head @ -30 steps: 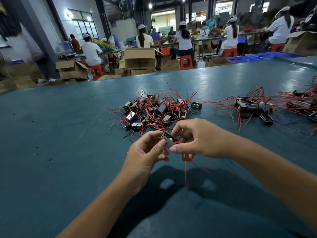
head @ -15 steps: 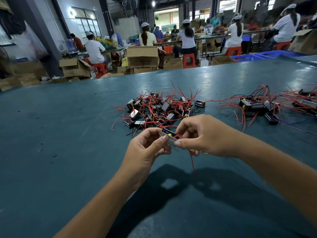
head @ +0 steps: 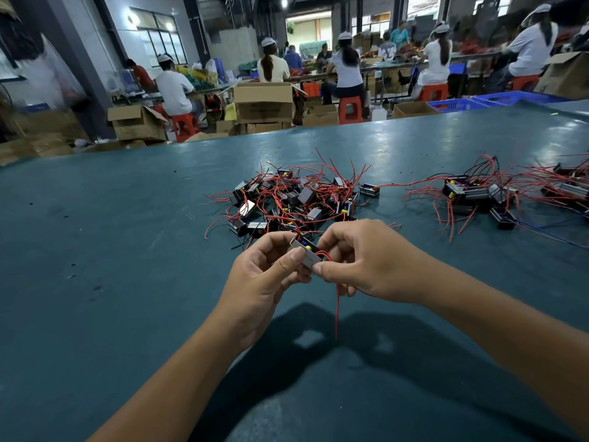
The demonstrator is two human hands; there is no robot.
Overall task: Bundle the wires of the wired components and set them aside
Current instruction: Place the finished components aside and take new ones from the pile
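Observation:
A small black component [head: 306, 252] with a grey metal side and a yellow tip is held above the table between both hands. My left hand [head: 266, 280] pinches its left end with thumb and fingers. My right hand [head: 363, 261] grips its right end and the red wires [head: 338, 309], which loop at the fingers and hang down in one loose strand. Just beyond the hands lies a heap of like components [head: 293, 199] with tangled red wires.
A second group of wired components [head: 478, 194] lies to the right on the teal table [head: 111, 250], with more at the right edge [head: 570, 183]. Across the far edge are cardboard boxes [head: 263, 102], red stools and seated workers.
Both hands stay on the component and have turned it a little. The loose red strand has swung and now hangs straight down, longer than half a second ago.

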